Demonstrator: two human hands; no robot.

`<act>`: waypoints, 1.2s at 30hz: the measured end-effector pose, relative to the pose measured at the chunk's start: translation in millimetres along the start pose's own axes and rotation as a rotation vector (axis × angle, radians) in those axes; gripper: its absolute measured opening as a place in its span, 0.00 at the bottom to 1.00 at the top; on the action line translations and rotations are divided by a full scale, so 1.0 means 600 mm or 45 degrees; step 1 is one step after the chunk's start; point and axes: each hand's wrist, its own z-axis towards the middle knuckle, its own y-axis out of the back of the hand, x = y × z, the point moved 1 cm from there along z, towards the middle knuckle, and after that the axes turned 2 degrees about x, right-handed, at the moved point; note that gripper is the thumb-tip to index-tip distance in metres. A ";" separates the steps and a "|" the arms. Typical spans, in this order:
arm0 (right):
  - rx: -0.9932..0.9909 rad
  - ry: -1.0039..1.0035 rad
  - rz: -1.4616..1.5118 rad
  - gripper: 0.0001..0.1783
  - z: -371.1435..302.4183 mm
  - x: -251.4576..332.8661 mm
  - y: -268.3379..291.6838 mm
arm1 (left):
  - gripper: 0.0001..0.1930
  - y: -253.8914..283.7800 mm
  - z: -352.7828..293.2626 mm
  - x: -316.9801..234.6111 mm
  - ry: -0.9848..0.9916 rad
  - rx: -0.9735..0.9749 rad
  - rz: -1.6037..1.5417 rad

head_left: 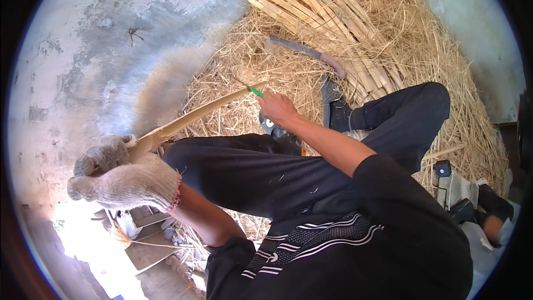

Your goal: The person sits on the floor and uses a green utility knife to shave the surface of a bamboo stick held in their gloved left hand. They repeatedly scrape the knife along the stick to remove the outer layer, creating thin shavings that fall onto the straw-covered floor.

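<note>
My left hand (133,182), in a grey knitted glove with a red cuff edge, is closed around the near end of a long split bamboo strip (202,112). The strip slants up to the right from the glove, over my bent leg. My bare right hand (278,108) grips a small knife (256,93) by its green handle. Its thin blade lies at the strip's far end; whether it cuts into the strip I cannot tell.
Shavings (222,66) cover the ground. A large curved knife (302,49) with a brown handle lies beyond my right hand, beside a pile of bamboo strips (338,16). A worn pale wall (111,50) rises at left. Scraps (150,244) lie below my left arm.
</note>
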 end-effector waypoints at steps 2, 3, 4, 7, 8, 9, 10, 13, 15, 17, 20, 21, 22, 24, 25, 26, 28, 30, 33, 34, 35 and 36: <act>0.117 0.088 -0.102 0.23 0.010 -0.044 -0.024 | 0.26 -0.003 -0.015 -0.014 0.006 -0.024 0.018; 0.075 -0.145 0.091 0.24 -0.010 -0.034 0.023 | 0.28 0.005 -0.010 -0.018 -0.059 0.212 -0.083; 0.048 -0.118 0.109 0.24 0.004 -0.026 0.016 | 0.28 0.009 -0.005 -0.020 -0.121 0.148 -0.051; -0.073 -0.145 0.099 0.22 0.020 -0.005 -0.048 | 0.31 -0.006 -0.009 -0.032 -0.039 -0.076 0.045; -0.019 -0.108 -0.044 0.20 0.059 -0.080 -0.087 | 0.31 0.001 0.003 -0.003 -0.076 0.153 -0.009; 0.046 -0.110 -0.194 0.18 0.088 -0.189 -0.126 | 0.30 -0.032 -0.028 -0.003 -0.031 0.093 -0.022; 0.141 -0.262 -0.113 0.16 0.073 -0.224 -0.147 | 0.30 -0.032 -0.026 -0.023 -0.087 -0.004 0.045; 0.040 -0.549 -0.180 0.17 0.037 -0.396 -0.151 | 0.30 0.006 0.016 -0.016 -0.121 0.062 0.014; 0.233 -0.539 -0.301 0.19 -0.002 -0.310 -0.128 | 0.27 0.024 0.032 -0.001 -0.087 0.016 0.001; 0.639 -0.309 -0.390 0.20 0.031 -0.203 -0.040 | 0.27 0.022 0.039 0.011 -0.044 0.042 0.003; 0.291 0.195 -0.339 0.18 0.062 -0.103 0.055 | 0.25 0.028 0.044 0.030 -0.011 0.110 -0.046; 0.304 0.184 -0.156 0.20 0.055 -0.056 0.072 | 0.25 0.020 0.038 0.023 -0.024 0.068 -0.018; 0.312 0.174 0.025 0.23 0.048 -0.002 0.095 | 0.24 0.018 0.035 0.016 -0.041 0.024 0.005; 0.279 0.152 0.434 0.27 0.011 0.048 0.080 | 0.26 0.022 0.031 0.012 -0.097 0.088 0.033; 0.233 0.145 0.426 0.27 -0.007 0.049 0.065 | 0.29 0.021 0.026 0.009 -0.126 0.122 0.049; 0.190 0.139 0.419 0.28 -0.021 0.045 0.045 | 0.32 0.022 0.023 0.008 -0.156 0.155 0.067; 0.143 0.125 0.334 0.27 -0.027 0.048 0.028 | 0.30 0.027 0.023 0.010 -0.131 0.194 0.008; 0.133 0.116 0.162 0.24 -0.010 0.058 0.021 | 0.26 0.035 0.022 0.012 -0.139 0.227 0.008; 0.277 0.177 -0.107 0.21 0.027 -0.030 -0.021 | 0.27 0.032 0.031 0.017 0.002 0.080 -0.092; 0.181 0.321 -0.287 0.21 0.034 -0.068 -0.040 | 0.27 0.029 0.024 0.013 -0.028 0.119 -0.080; 0.206 0.240 -0.232 0.21 0.035 -0.066 -0.036 | 0.28 0.029 0.015 0.007 -0.072 0.152 -0.056; 0.234 0.157 -0.178 0.22 0.030 -0.061 -0.025 | 0.28 0.030 0.008 0.004 -0.112 0.185 -0.030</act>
